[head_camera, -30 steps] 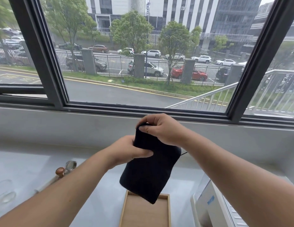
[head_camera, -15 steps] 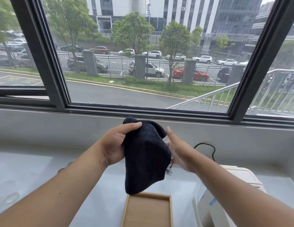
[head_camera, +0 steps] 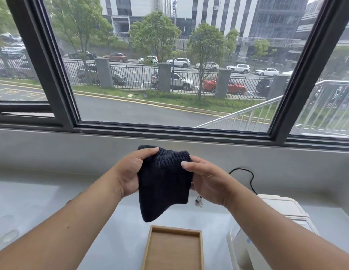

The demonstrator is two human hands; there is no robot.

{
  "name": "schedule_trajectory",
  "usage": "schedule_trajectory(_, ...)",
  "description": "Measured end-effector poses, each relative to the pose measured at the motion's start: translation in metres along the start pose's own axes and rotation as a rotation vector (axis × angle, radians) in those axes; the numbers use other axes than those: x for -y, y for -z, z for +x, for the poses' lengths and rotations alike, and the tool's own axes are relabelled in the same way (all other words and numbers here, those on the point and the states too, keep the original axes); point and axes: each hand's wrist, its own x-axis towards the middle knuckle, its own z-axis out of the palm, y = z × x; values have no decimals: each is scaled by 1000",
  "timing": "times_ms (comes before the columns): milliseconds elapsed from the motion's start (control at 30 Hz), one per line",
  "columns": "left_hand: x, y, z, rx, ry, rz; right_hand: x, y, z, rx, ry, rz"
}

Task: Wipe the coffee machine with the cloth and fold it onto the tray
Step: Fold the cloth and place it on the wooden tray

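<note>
Your left hand (head_camera: 130, 172) grips the dark cloth (head_camera: 163, 182) by its left edge, thumb curled over the top; its fingers are hidden behind the fabric. The cloth hangs in the air above the wooden tray (head_camera: 150, 248), whose near end is cut off. Your right hand (head_camera: 208, 182) pinches the cloth's right edge. Your right forearm covers much of the white coffee machine (head_camera: 282, 207).

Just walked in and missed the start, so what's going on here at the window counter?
A person is holding a dark knitted cloth up in both hands, the left hand gripping one side and the right hand pinching the other. It hangs in the air above a shallow wooden tray that has nothing in it yet. The white coffee machine stands to the right, untouched.
</note>
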Motion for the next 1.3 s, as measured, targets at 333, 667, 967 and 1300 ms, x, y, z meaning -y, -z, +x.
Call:
schedule_trajectory(333, 5, 15, -6, 143, 20, 390, 1, 0, 7, -148, 58, 169)
schedule_trajectory(667, 12, 28, 13, -284, -228, 348, -12, 13, 14, -342, -18, -67)
schedule_trajectory(967, 14, 32, 13, -369, -344, 738, -11, 22, 22, -432, 77, -399)
schedule_trajectory(1300, 31, 33, 26, -429, -390, 1156, -20, 38, 11, -538, 65, -1013)
